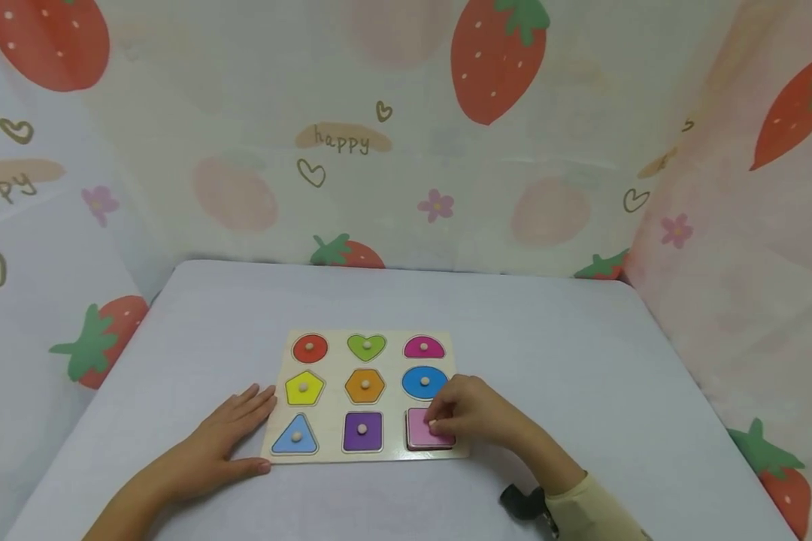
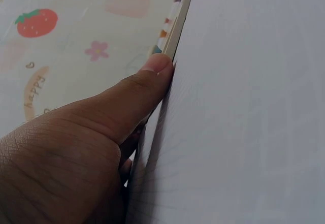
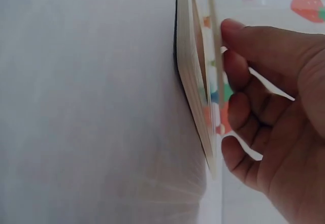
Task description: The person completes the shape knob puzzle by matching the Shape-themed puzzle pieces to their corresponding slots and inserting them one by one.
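A wooden shape puzzle board point(image 1: 331, 361) lies on the white table with knobbed, coloured pieces in it. At its near right corner my right hand point(image 1: 482, 412) pinches the knob of the pink square piece point(image 1: 417, 432). That piece sits a little raised and off its recess; the right wrist view shows its thin edge point(image 3: 217, 46) standing apart from the board. My left hand point(image 1: 210, 451) lies at the board's left side, fingers and thumb extended against the edge. Up close in the left wrist view, the thumb point(image 2: 137, 89) touches the board's rim.
Red, green, magenta, yellow, orange, blue, light-blue triangle and purple square point(image 1: 372, 443) pieces sit in their recesses. A black object point(image 1: 524, 503) is by my right wrist. Strawberry-print cloth point(image 1: 243, 113) hangs around the table.
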Motion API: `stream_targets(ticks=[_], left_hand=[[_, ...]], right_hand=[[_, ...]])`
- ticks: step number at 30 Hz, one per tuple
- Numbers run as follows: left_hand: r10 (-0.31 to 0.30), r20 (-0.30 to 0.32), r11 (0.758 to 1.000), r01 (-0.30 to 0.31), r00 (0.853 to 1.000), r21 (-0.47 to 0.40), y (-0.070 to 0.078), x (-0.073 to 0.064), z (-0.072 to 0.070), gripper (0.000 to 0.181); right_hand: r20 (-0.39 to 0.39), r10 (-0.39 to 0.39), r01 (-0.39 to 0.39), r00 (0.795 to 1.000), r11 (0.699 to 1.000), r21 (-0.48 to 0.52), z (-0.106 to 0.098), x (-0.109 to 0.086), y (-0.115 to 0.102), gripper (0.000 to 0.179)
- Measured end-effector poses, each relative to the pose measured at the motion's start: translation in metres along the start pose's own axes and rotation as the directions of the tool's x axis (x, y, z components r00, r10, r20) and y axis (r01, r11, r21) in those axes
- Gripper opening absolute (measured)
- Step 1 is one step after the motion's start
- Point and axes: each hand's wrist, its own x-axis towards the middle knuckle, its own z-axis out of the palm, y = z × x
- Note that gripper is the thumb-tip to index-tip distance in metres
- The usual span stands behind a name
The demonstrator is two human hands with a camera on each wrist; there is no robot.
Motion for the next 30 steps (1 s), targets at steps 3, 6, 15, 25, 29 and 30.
stream_targets(ticks=[3, 6, 15, 25, 29, 30], left_hand=[[-0.003, 0.0, 1.0, 0.003, 1.0, 0.005, -0.0003, -0.0012, 0.001, 0.099], [-0.004, -0.004, 1.0, 0.004, 1.0, 0.008, -0.0005, -0.0018, 0.0016, 0.099], [-0.006, -0.007, 1.0, 0.006, 1.0, 0.009, 0.0016, -0.0001, -0.0007, 0.1], [-0.022, 0.01, 1.0, 0.022, 1.0, -0.02, 0.0011, 0.0023, -0.0013, 0.1], [-0.021, 0.008, 1.0, 0.021, 1.0, -0.023, -0.0004, 0.0023, 0.0004, 0.101], [-0.021, 0.007, 1.0, 0.021, 1.0, -0.021, -0.0009, 0.0024, 0.0009, 0.101]], right_hand=[[0.014, 0.0, 0.0, 1.0, 1.0, 0.015, 0.0023, 0.0009, -0.0002, 0.006], [0.023, 0.008, -0.008, 1.0, 1.0, 0.017, 0.0035, 0.0014, -0.0009, 0.007], [0.021, 0.005, -0.005, 1.0, 1.0, -0.001, 0.0027, 0.0026, -0.0013, 0.007], [0.022, -0.011, 0.012, 1.0, 1.0, -0.015, 0.0081, 0.0025, 0.0011, 0.006], [0.026, -0.002, 0.003, 1.0, 1.0, -0.015, 0.0082, 0.0027, 0.0, 0.006], [0.027, -0.003, 0.004, 1.0, 1.0, -0.016, 0.0078, 0.0027, -0.0005, 0.006]])
